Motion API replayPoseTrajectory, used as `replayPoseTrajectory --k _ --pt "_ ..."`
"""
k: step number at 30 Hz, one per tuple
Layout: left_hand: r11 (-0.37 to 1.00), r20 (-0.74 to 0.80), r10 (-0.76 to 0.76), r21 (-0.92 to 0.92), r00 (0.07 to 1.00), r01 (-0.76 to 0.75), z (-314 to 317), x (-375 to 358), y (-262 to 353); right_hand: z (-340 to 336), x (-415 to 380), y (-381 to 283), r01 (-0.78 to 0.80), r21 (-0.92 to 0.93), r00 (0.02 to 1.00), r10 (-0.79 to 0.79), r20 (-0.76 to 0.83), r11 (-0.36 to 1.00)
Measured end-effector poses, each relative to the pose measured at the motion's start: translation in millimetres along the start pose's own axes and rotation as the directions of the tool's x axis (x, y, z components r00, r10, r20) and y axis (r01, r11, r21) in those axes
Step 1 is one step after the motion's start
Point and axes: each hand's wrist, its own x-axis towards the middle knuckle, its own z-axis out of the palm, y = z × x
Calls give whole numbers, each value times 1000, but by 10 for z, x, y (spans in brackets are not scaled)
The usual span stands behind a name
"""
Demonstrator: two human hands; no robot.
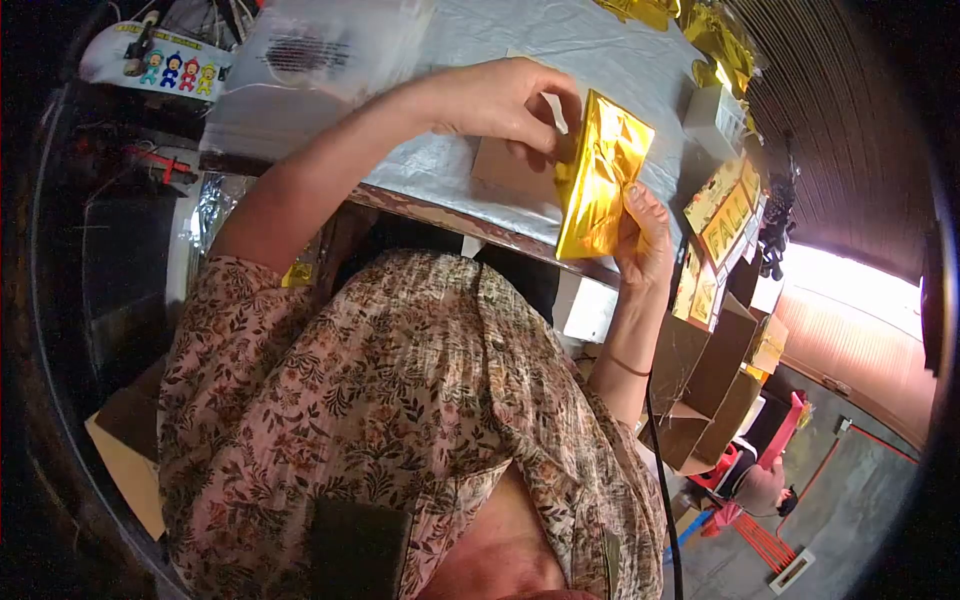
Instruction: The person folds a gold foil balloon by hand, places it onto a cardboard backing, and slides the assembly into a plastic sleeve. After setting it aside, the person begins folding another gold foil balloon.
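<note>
A shiny gold foil sheet (610, 165), folded into a flat packet shape, is held up over the front edge of the table. My right hand (648, 235) grips its right side, with the thumb pressed on the front face. At the opposite edge, my left hand (520, 110) has its fingers curled and the fingertips against the foil; part of that contact is hidden behind the packet. Below my left hand, a flat brown cardboard piece (505, 172) lies on the silvery covered table (430, 165).
Crumpled gold foil (720, 45) lies at the far right of the table, near a white box (713, 120). Cardboard with "FALL" lettering (725, 235) stands to the right, above open cardboard boxes (715, 390). Another person (760, 485) is at the lower right.
</note>
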Motion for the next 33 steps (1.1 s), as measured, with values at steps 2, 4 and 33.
replayPoseTrajectory --k 2,4,33 --pt "1000 -106 5 13 994 -4 76 9 -46 -22 28 -10 0 -31 1000 0 9 1000" --pt "1000 -211 11 29 977 -5 131 43 -149 -72 44 3 -9 -56 1000 8 -8 998" --pt "892 -172 69 -430 983 -138 389 42 -241 -270 36 86 10 130 994 5 -111 991"
